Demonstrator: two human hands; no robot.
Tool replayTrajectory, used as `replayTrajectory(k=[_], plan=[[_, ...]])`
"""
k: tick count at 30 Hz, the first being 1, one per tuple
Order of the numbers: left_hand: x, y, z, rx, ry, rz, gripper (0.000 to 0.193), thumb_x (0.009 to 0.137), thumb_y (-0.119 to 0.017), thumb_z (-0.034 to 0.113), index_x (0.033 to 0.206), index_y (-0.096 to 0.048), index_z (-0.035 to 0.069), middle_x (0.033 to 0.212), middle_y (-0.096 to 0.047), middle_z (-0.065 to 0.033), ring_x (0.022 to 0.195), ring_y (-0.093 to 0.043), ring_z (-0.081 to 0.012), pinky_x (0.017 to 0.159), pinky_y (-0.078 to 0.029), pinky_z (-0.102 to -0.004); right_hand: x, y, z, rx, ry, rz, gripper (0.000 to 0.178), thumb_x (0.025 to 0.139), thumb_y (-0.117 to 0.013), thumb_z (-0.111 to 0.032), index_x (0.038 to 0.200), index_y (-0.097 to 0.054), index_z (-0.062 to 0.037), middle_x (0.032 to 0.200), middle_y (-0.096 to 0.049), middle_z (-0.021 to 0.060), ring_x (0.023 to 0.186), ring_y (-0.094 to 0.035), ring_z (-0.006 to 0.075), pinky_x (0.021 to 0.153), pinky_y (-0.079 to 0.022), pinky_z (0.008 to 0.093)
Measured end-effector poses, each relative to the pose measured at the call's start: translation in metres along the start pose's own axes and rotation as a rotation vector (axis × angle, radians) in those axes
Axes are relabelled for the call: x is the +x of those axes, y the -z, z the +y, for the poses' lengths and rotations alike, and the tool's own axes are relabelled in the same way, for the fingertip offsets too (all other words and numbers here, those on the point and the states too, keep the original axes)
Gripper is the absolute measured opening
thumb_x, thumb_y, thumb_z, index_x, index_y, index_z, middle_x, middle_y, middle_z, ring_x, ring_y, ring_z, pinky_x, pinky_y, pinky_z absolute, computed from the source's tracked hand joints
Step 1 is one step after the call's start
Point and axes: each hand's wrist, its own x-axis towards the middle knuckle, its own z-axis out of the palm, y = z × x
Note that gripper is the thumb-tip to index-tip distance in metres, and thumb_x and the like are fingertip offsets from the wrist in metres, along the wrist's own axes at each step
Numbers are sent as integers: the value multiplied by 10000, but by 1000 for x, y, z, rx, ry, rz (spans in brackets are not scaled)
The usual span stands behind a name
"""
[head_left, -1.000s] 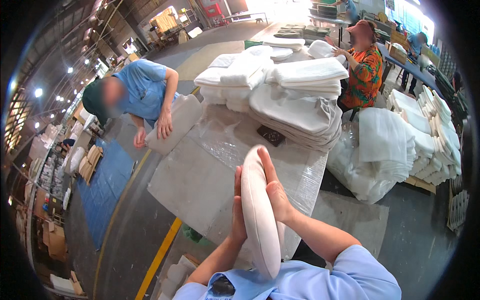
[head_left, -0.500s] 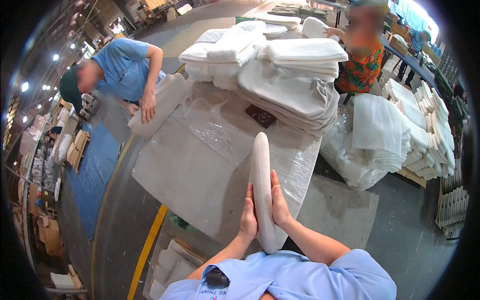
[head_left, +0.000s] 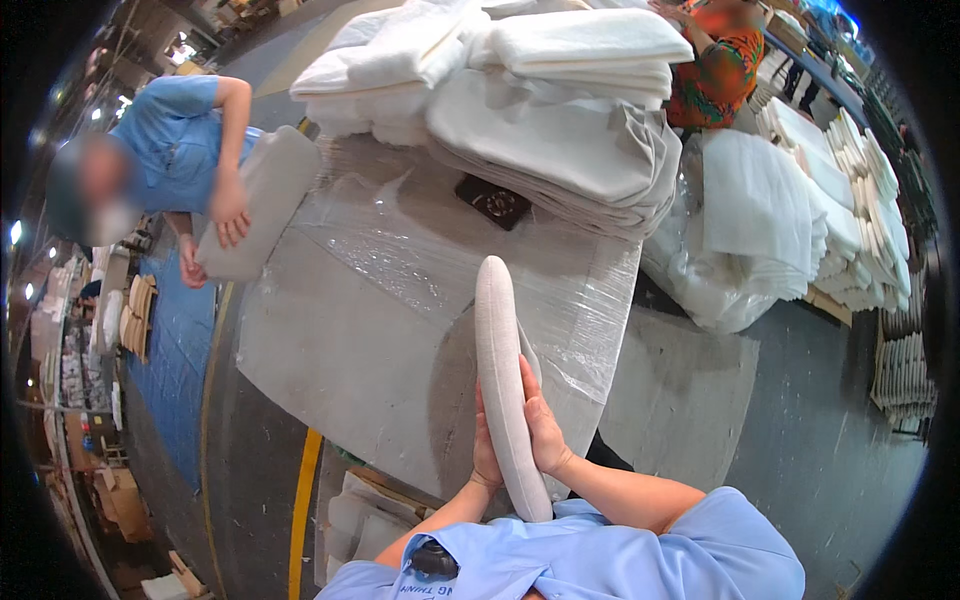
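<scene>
A light grey fabric-covered cushion (head_left: 507, 400) stands on its edge in front of my chest, over the near side of the table. A seam runs along its narrow edge, and its lower end is close to my shirt. My left hand (head_left: 486, 445) presses against the cushion's left face, its fingers partly hidden behind it. On the opposite face lies my right hand (head_left: 543, 428), fingers pointing up and away. Between the two palms the cushion is gripped.
Folded white padding (head_left: 590, 42) and stacked grey covers (head_left: 560, 165) occupy the table's far side, beside a dark patterned flat item (head_left: 493, 203). Plastic film covers part of the table (head_left: 330, 330). A co-worker (head_left: 185, 150) handles another grey cushion (head_left: 262, 205) at left. White pads (head_left: 765, 215) stand at right.
The cushion turns slightly in my hands, showing some of its right face, and its upper end shifts left. My head view has moved, so the table's contents appear higher and further left.
</scene>
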Motion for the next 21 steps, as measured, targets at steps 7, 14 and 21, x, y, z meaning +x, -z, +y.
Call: replayTrajectory(k=[7,14,21], plan=[[-1,53,-41,10,75,95,628,1111,-426,559,1478,-549,65,1352,-663,-96,1212,-656,-227,1045,-547,-394,8,14,49,-222,59,57,757,1138,-281,-517,1698,-163,-22,1762,-199,160,1629,-171,282,1308,-150,394],[20,35,4,448,10,39,739,1113,-365,616,1581,-428,48,1548,-518,-156,1398,-517,-259,1195,-390,-421,21,44,58,-171,-141,26,767,1132,-339,-544,1680,-239,-17,1720,-318,164,1596,-286,287,1295,-210,399],[85,-70,115,380,-283,-11,892,1091,-247,700,1711,-110,72,1780,-103,-141,1633,-141,-304,1326,-138,-442,114,41,-37,-28,196,154,853,1100,-345,-653,1699,-198,-64,1745,-244,154,1613,-212,279,1307,-157,418]])
